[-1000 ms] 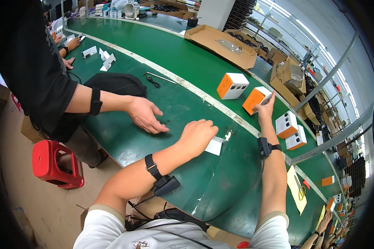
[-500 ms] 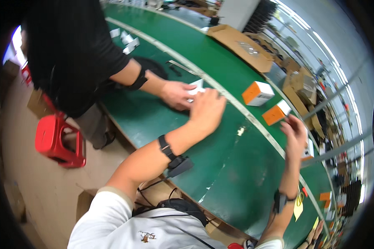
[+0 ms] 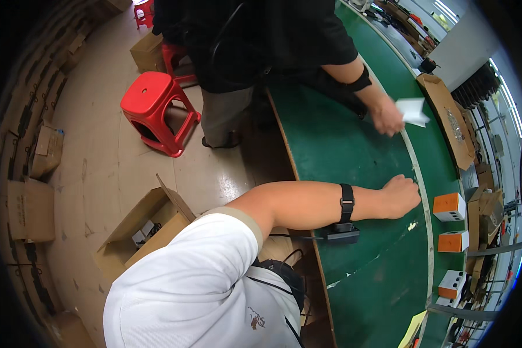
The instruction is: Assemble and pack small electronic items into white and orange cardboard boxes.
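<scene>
My left hand (image 3: pixel 401 197) is closed into a fist over the green table (image 3: pixel 362 269), back side up. Its fingers curl away from the camera, so whatever they may hold is hidden. A co-worker's hand (image 3: pixel 387 119) is farther along the table, gripping a white folded paper piece (image 3: pixel 412 111), slightly blurred. A gap separates that hand from mine. Right of my fist, beyond the pale strip, stands an orange and white box (image 3: pixel 448 207), with a second small box (image 3: pixel 452 241) beside it. My right hand is out of the picture.
Another orange and white box (image 3: pixel 451 284) stands nearer along the table, by a yellow sheet (image 3: pixel 413 330). A shallow cardboard tray (image 3: pixel 446 119) lies at the far side. On the floor are a red stool (image 3: pixel 148 95) and an open carton (image 3: pixel 136 223).
The view has swung left, and my right hand has left the picture. My left hand and the co-worker's hand, together earlier at the white paper piece, are now apart; the co-worker holds the piece.
</scene>
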A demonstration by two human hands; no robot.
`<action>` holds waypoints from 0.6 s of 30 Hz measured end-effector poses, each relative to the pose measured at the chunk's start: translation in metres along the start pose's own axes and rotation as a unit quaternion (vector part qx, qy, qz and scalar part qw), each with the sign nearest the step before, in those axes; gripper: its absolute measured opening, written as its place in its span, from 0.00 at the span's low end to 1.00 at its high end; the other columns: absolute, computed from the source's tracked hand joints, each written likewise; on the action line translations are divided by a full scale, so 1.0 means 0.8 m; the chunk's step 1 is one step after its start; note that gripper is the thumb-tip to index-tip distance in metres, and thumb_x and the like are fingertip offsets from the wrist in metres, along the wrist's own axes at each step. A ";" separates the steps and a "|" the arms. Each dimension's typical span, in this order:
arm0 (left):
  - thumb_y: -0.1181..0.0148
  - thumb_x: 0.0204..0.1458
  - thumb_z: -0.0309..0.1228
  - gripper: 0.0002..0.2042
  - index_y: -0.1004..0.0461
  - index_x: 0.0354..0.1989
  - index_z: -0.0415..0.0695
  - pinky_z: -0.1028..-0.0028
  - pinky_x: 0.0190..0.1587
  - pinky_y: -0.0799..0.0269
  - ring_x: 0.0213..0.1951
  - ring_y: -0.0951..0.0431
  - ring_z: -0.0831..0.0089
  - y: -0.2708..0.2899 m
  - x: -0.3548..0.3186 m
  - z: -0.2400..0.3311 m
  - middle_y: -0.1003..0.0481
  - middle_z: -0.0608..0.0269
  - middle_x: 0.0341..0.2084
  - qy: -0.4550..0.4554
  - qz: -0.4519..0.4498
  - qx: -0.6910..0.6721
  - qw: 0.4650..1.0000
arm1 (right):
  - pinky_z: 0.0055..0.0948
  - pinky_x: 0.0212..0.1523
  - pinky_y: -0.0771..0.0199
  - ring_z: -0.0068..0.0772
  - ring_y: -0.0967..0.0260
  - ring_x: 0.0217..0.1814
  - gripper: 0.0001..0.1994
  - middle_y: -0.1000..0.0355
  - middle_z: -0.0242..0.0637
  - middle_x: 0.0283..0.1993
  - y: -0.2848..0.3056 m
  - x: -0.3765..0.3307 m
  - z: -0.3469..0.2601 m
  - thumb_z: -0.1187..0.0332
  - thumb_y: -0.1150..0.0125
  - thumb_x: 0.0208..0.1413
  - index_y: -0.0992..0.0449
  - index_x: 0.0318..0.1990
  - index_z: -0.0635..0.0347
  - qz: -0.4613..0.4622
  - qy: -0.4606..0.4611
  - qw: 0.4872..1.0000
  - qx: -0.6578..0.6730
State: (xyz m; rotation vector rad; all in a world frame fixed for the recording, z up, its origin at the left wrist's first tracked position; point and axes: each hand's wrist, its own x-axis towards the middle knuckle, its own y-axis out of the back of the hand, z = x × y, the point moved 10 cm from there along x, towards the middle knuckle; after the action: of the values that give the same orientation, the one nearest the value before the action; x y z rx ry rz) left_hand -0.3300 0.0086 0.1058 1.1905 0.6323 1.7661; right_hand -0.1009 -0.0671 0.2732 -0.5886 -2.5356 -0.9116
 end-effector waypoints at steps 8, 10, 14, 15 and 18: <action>0.37 0.44 0.25 0.05 0.19 0.30 0.47 0.60 0.46 0.29 0.43 0.23 0.59 -0.013 -0.008 -0.012 0.23 0.58 0.33 0.007 -0.008 0.010 1.000 | 0.23 0.30 0.36 0.26 0.33 0.29 0.03 0.27 0.39 0.35 -0.051 0.010 -0.015 0.81 0.39 0.51 0.27 0.32 0.66 -0.067 0.015 0.982 -0.174; 0.37 0.44 0.25 0.05 0.20 0.30 0.47 0.59 0.46 0.29 0.43 0.22 0.58 -0.009 -0.011 -0.014 0.23 0.58 0.33 -0.005 0.003 -0.012 1.000 | 0.23 0.30 0.37 0.26 0.34 0.29 0.03 0.27 0.39 0.35 -0.058 0.011 -0.032 0.81 0.40 0.51 0.27 0.31 0.66 -0.073 0.017 0.971 -0.229; 0.39 0.48 0.26 0.04 0.20 0.30 0.48 0.56 0.45 0.26 0.43 0.22 0.55 0.000 0.019 0.038 0.23 0.59 0.33 -0.062 0.028 -0.124 0.990 | 0.32 0.37 0.24 0.38 0.25 0.33 0.26 0.25 0.44 0.34 -0.038 0.017 0.100 0.79 0.29 0.46 0.24 0.56 0.62 -0.066 -0.133 0.930 -0.336; 0.39 0.48 0.26 0.04 0.20 0.30 0.48 0.56 0.45 0.26 0.43 0.22 0.55 -0.005 0.012 0.032 0.23 0.59 0.33 -0.063 0.023 -0.116 0.991 | 0.33 0.39 0.24 0.39 0.25 0.33 0.33 0.25 0.44 0.35 -0.032 -0.001 0.156 0.76 0.25 0.42 0.27 0.61 0.61 -0.093 -0.270 0.900 -0.330; 0.38 0.49 0.27 0.04 0.19 0.33 0.48 0.56 0.44 0.25 0.43 0.22 0.55 -0.007 -0.003 0.028 0.23 0.59 0.34 -0.074 -0.006 -0.143 0.987 | 0.36 0.41 0.23 0.41 0.25 0.36 0.49 0.26 0.45 0.36 -0.044 -0.029 0.231 0.72 0.17 0.31 0.33 0.68 0.59 -0.158 -0.422 0.840 -0.303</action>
State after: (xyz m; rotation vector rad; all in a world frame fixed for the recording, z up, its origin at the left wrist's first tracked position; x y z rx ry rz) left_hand -0.3071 0.0079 0.1091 1.1020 0.2861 1.6746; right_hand -0.1375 0.0253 0.1119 -0.9269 -3.1387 -1.9807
